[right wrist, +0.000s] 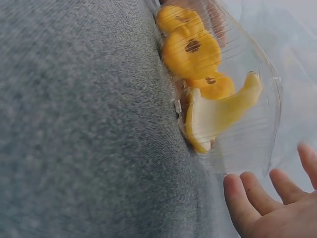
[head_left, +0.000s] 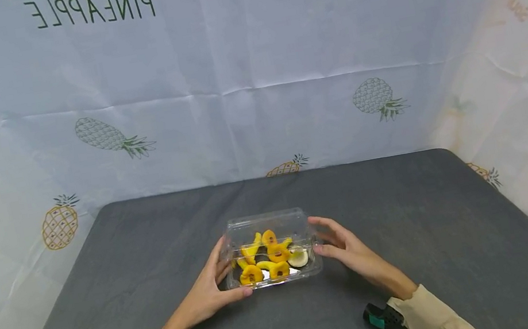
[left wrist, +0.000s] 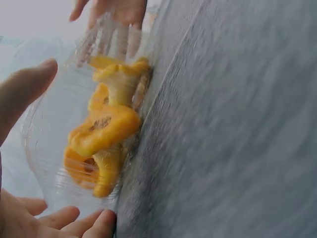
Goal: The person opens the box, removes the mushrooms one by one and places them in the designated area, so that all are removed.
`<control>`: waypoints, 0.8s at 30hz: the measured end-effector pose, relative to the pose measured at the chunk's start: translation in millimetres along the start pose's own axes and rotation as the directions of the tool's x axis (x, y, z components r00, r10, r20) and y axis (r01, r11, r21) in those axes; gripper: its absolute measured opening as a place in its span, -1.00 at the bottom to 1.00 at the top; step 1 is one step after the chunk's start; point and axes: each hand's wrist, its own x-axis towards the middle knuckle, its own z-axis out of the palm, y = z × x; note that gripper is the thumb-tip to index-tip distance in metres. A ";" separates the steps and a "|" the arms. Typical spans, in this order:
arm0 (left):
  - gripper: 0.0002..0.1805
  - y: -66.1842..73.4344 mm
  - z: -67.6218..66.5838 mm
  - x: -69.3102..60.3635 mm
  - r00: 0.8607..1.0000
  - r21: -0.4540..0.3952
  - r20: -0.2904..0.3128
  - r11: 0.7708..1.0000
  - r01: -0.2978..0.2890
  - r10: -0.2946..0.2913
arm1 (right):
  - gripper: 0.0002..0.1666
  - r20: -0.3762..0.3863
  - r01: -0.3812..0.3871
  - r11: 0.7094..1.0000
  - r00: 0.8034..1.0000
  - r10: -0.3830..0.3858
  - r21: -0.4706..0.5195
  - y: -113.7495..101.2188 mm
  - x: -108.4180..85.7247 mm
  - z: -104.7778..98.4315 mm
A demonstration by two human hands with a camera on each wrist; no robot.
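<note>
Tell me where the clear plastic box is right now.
In the head view, the clear plastic box sits on the dark grey table, below the picture's centre, between the left hand and the right hand, with yellow pieces inside.

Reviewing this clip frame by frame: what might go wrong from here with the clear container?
The clear container may slip if lifted, as the right hand has its fingers spread beside it, not wrapped round it.
The yellow pieces lie unevenly heaped inside and might tumble if it tilts.
Whether it is latched can't be made out; it could pop open.
</note>
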 end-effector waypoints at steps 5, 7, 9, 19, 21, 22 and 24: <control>0.25 0.4 7.8 -2.5 1.000 -0.043 -0.014 0.999 -0.008 0.007 | -0.25 -0.035 -0.026 1.000 0.999 0.026 0.015 -2.6 3.7 1.5; 0.27 -0.2 10.3 -3.3 1.000 -0.045 -0.019 0.999 -0.011 0.011 | -0.24 -0.043 -0.029 0.999 0.999 0.029 0.020 -3.5 5.0 2.5; 0.28 -1.2 12.0 -3.9 1.000 -0.044 -0.026 0.999 -0.015 0.014 | -0.24 -0.047 -0.027 1.000 0.999 0.028 0.015 -3.9 5.9 3.3; 0.15 -5.4 13.6 -3.1 0.997 -0.047 -0.052 0.997 -0.053 0.051 | -0.30 -0.100 -0.043 0.998 0.994 0.040 -0.034 -2.8 13.6 5.9; 0.12 -6.3 13.3 -2.6 0.996 -0.050 -0.054 0.996 -0.070 0.067 | -0.34 -0.118 -0.037 0.998 0.993 0.031 -0.049 -3.2 15.6 6.7; 0.12 -6.8 13.2 -2.5 0.996 -0.051 -0.055 0.996 -0.079 0.076 | -0.36 -0.131 -0.038 0.997 0.991 0.029 -0.060 -3.2 16.5 7.2; 0.10 -7.5 13.0 -2.7 0.995 -0.049 -0.056 0.995 -0.090 0.087 | -0.39 -0.150 -0.037 0.996 0.988 0.024 -0.084 -3.4 18.5 7.8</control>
